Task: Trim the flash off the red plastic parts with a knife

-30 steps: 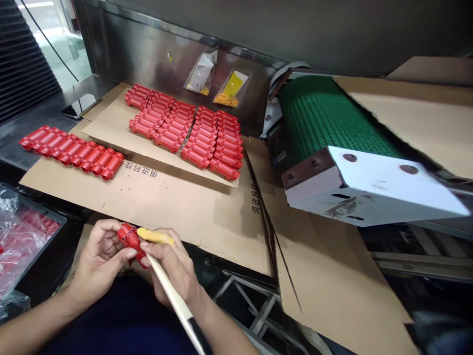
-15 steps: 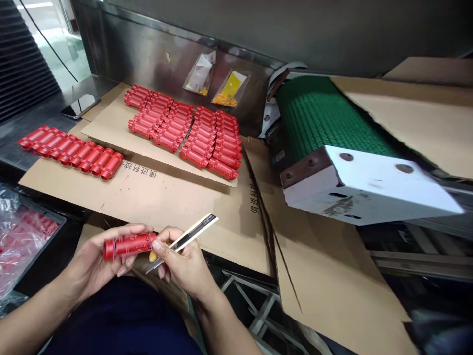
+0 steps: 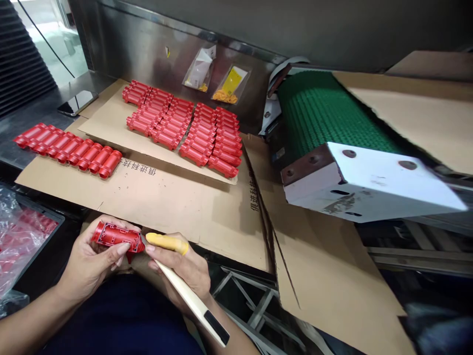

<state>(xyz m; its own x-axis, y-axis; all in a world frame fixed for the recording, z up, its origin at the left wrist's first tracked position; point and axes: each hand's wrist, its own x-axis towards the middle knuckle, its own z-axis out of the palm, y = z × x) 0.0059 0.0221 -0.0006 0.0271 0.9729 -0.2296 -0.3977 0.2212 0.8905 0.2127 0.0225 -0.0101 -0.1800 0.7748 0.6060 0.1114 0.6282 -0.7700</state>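
My left hand [image 3: 82, 264] is closed round a red tube-shaped part [image 3: 117, 236], its thumb and fingers along the sides. Dark outlines run over the face turned up to me. In my right hand [image 3: 188, 268] is a craft knife [image 3: 186, 295] with a cream handle and a black end section pointing down toward my forearm. The knife's blade tip meets the right end of the red part; whether it cuts in I cannot tell. A yellow finger cot [image 3: 168, 242] covers my right index finger.
Rows of red parts [image 3: 173, 123] lie on a cardboard sheet [image 3: 107, 118]; another row [image 3: 70, 149] lies to the left. A bin [image 3: 55, 227] with plastic-wrapped red parts stands at lower left. At right is a green conveyor belt [image 3: 332, 113] with a white metal end [image 3: 384, 182].
The red part has turned in my left hand, showing its outlined face. My right hand has swung the knife round, from handle pointing up-right to down-right, with the blade now at the part.
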